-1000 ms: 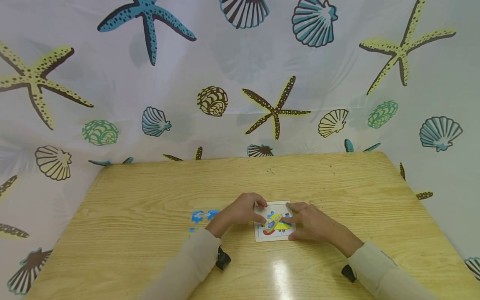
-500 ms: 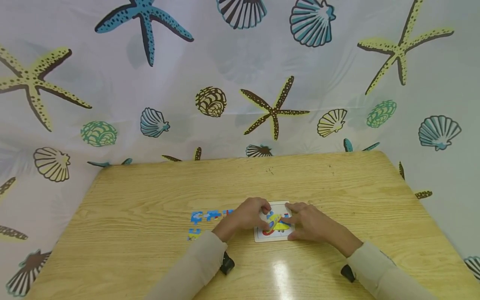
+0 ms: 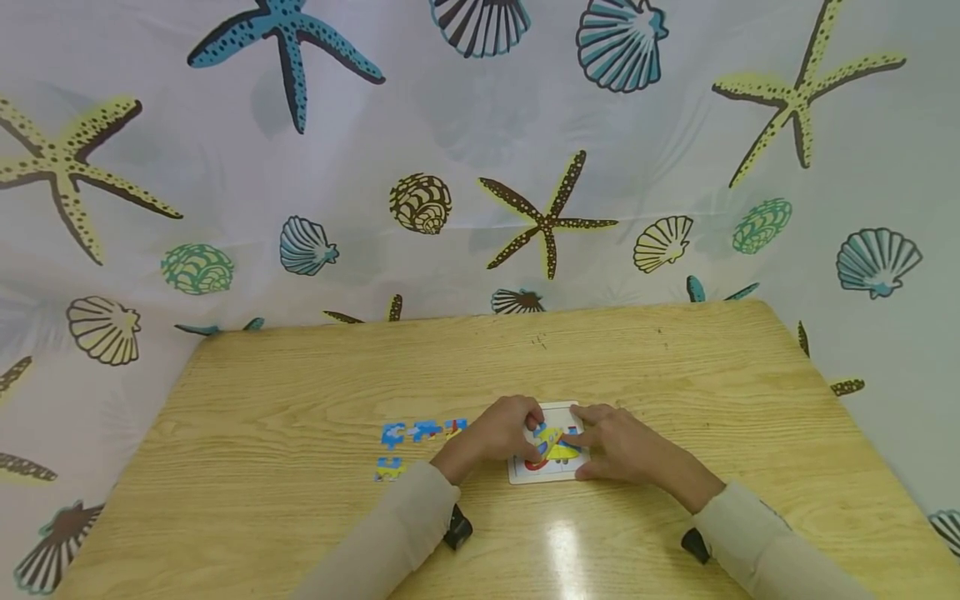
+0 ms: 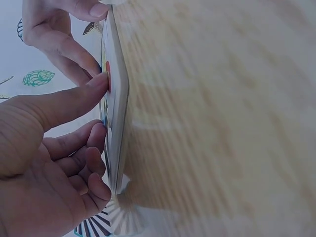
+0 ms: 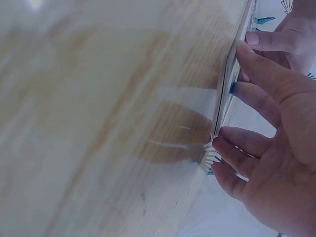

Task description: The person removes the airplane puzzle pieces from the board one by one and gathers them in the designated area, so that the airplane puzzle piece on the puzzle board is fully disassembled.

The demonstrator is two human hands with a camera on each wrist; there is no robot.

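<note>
A white-framed jigsaw board [image 3: 558, 414] lies on the table, with yellow, red and blue pieces [image 3: 559, 448] in it that form part of an aeroplane picture. My left hand [image 3: 504, 427] is over the board's left side, thumb and forefinger apparently pinching a puzzle piece at its surface; in the left wrist view the thumb [image 4: 94, 86] touches a red patch. That piece is mostly covered. Gripping the board's right side, my right hand [image 3: 626, 446] has its thumb at the near corner. Its forefinger rests on a blue part of the picture.
Left of the board lie several loose jigsaw pieces, among them a blue one [image 3: 393, 435] and a yellow-and-blue one [image 3: 387, 470]. The wooden table [image 3: 285, 508] ends at a patterned curtain [image 3: 337, 167] behind. Both forearms reach in from the front.
My left hand has shifted slightly right and nearer over the board, uncovering more loose pieces at the left. My right hand keeps its place on the board.
</note>
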